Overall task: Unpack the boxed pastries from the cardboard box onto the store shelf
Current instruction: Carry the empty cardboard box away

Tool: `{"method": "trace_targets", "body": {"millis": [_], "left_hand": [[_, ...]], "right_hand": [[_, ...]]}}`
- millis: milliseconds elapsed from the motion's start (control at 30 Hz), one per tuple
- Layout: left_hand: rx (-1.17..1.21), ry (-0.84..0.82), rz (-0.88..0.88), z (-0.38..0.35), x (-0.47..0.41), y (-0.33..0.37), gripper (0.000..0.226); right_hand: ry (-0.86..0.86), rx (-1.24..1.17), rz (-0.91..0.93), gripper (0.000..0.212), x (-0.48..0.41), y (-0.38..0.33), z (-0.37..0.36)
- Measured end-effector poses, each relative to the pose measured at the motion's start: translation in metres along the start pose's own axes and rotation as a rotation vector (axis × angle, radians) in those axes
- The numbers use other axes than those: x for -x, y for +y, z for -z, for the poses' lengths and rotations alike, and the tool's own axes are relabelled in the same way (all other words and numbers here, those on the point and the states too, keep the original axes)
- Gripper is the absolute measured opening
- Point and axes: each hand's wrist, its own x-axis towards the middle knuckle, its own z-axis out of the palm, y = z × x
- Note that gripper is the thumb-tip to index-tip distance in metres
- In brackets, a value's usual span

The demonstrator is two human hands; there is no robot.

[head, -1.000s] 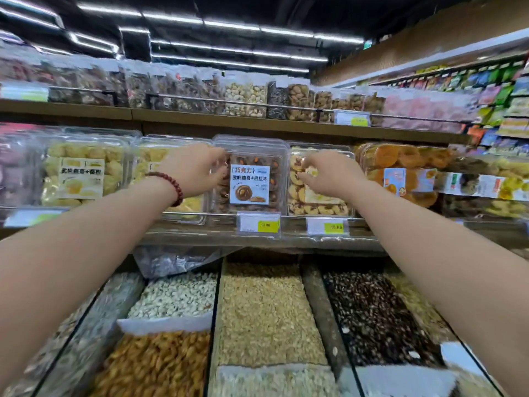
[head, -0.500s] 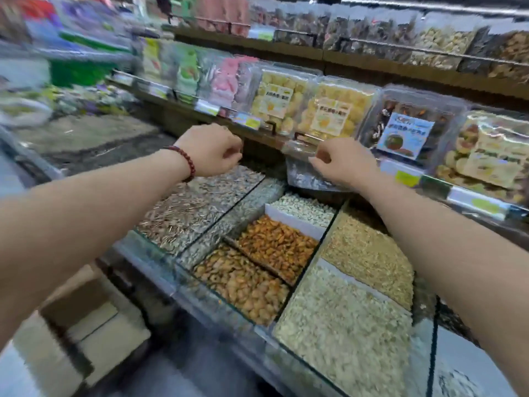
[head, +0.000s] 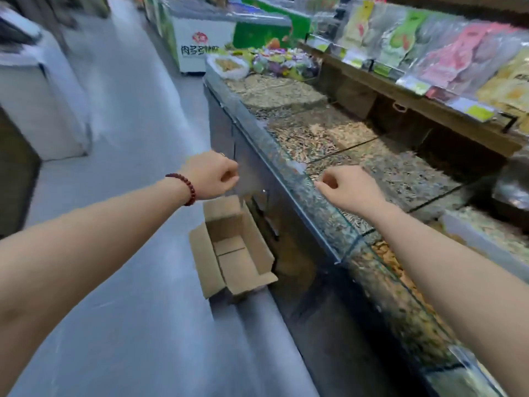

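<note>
cardboard box (head: pixel 237 253): open, on floor (head: pixel 128 325) | glass bins (head: pixel 272 144): seeds (head: pixel 303 136), nuts (head: pixel 400 277)

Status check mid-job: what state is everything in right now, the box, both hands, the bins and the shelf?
cardboard box: on the floor, flaps open, no pastries visible inside.
left hand: fingers curled, holding nothing.
right hand: fingers curled, holding nothing, above the bins' glass edge.
bulk bins: uncovered, filled with seeds and nuts.
store shelf: stocked with packets.
</note>
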Motion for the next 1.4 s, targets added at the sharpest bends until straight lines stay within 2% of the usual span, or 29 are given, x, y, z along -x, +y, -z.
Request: {"method": "trace_targets", "body": {"millis": [133, 300, 433, 600, 700, 867, 967, 1167, 1400], "left_hand": [[-0.037, -0.117, 0.114, -0.022, 0.042, -0.094, 0.024], [0.038, -0.175, 0.24, -0.054, 0.058, -0.176, 0.023], [0.079, -0.254, 0.271, -0.092, 0.038, -0.218, 0.023], [0.132, -0.3, 0.289, -0.132, -0.021, -0.264, 0.022], [0.135, -0.355, 0.244, -0.148, -0.068, -0.287, 0.024], [0.194, -0.409, 0.136, -0.181, -0.137, -0.312, 0.024], [0.181, -0.52, 0.012, -0.208, -0.183, -0.326, 0.023], [0.177, -0.738, -0.186, -0.282, -0.265, -0.364, 0.02], [0.14, -0.922, -0.266, -0.376, -0.315, -0.389, 0.014]], "right_hand": [[-0.093, -0.078, 0.01, 0.025, -0.032, -0.064, -0.063], [-0.245, -0.184, -0.088, 0.024, -0.056, -0.095, -0.132], [-0.365, -0.266, -0.259, 0.024, -0.084, -0.098, -0.186], [-0.411, -0.379, -0.415, 0.022, -0.139, -0.093, -0.247], [-0.423, -0.45, -0.533, 0.02, -0.175, -0.092, -0.273], [-0.445, -0.488, -0.63, 0.017, -0.22, -0.096, -0.296], [-0.449, -0.501, -0.721, 0.017, -0.243, -0.095, -0.311], [-0.425, -0.523, -1.078, 0.018, -0.262, -0.095, -0.359], [-0.422, -0.632, -1.393, 0.02, -0.24, -0.12, -0.436]]}}
